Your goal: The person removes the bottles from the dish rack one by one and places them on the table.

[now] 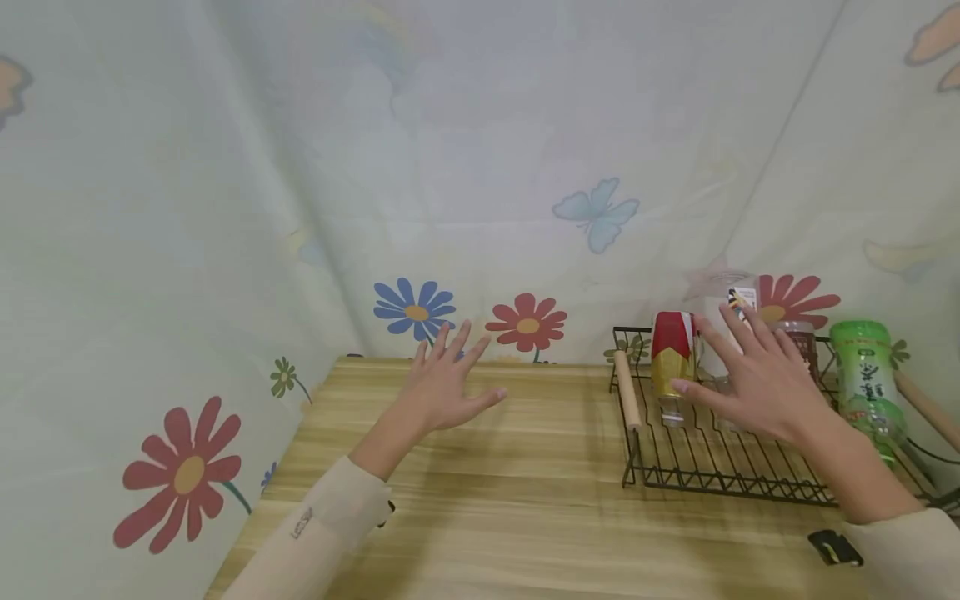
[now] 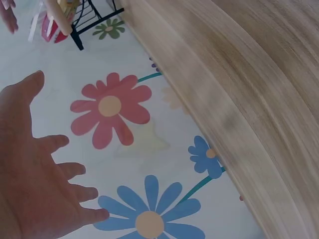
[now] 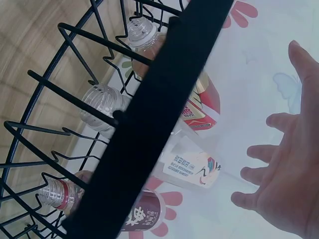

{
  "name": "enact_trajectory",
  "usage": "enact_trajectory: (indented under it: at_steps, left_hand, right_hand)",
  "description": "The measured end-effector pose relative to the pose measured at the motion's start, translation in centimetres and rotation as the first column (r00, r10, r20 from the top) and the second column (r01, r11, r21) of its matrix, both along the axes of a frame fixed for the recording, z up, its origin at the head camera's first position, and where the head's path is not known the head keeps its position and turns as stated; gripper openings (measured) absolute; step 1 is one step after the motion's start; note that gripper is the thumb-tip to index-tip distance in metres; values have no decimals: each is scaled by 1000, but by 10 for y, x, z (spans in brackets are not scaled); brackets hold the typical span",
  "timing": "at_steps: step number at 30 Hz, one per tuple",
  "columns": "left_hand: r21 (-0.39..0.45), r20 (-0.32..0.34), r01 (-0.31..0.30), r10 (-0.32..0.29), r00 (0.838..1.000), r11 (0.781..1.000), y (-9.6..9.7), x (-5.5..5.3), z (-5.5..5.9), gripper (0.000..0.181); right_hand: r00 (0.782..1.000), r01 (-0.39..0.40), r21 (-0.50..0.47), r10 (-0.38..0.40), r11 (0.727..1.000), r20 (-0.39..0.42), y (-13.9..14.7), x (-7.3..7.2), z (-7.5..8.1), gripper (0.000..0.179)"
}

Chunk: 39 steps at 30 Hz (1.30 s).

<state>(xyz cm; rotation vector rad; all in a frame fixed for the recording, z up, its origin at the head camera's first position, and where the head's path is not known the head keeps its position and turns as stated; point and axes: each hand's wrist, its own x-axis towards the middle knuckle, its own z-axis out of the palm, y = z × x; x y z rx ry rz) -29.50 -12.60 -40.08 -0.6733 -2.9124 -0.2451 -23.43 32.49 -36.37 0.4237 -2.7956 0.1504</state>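
Note:
My left hand (image 1: 442, 387) hovers over the left part of the wooden table, fingers spread, holding nothing. With fingers likewise spread, my right hand (image 1: 772, 387) is held above a black wire rack (image 1: 738, 490) and hides part of it. Bottles stand neck down in that rack. A red and gold bottle (image 1: 672, 354) is nearest my right thumb. Behind the fingers are a clear bottle (image 3: 187, 159) with a white label and a dark brown bottle (image 3: 147, 211). To their right stands a green bottle (image 1: 862, 358). In the right wrist view, my palm is apart from the bottles.
The wooden table (image 1: 517, 483) meets a pale curtain (image 1: 480, 167) printed with flowers and butterflies, behind and at left. Wooden handles, one at the rack's left (image 1: 627, 390), flank the rack. A dark bar (image 3: 149, 119) blocks much of the right wrist view.

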Motion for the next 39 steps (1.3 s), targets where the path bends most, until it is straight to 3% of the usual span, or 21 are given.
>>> enact_trajectory:
  at_steps: [6, 11, 15, 19, 22, 25, 29, 34, 39]
  left_hand:
    - [11, -9, 5, -4, 1000, 1000, 7, 0, 3, 95]
    - [71, -7, 25, -25, 1000, 997, 23, 5, 19, 96]
    - [129, 6, 69, -71, 997, 989, 39, 17, 34, 96]
    - [209, 27, 133, -141, 990, 969, 55, 29, 41, 98]
    - [304, 53, 173, -198, 979, 937, 65, 38, 42, 98]
    - [427, 89, 173, -232, 969, 887, 76, 42, 39, 95]
    - [566, 172, 89, -223, 960, 820, 91, 47, 30, 95]
    - [654, 259, -20, -199, 945, 757, 117, 47, 4, 98]
    - [722, 362, -116, -229, 904, 682, 144, 44, -24, 97]
  right_hand:
    - [1000, 6, -22, -5, 1000, 24, 1, 3, 6, 106]
    - [1000, -13, -64, 13, 998, -11, 1, 6, 16, 106]
    - [999, -43, -172, 44, 984, 3, -1, 10, 24, 103]
    - [995, -53, -322, 77, 945, 63, -4, 15, 31, 99]
    - [991, -48, -396, 92, 917, 94, -6, 17, 34, 97]
    - [990, -27, -434, 83, 901, 111, -8, 20, 34, 96]
    - [991, -5, -462, 66, 887, 115, -10, 22, 34, 94]
    - [993, -12, -489, 70, 872, 100, -14, 14, 31, 92]
    - [991, 2, -525, 68, 851, 114, -14, 3, 25, 90]
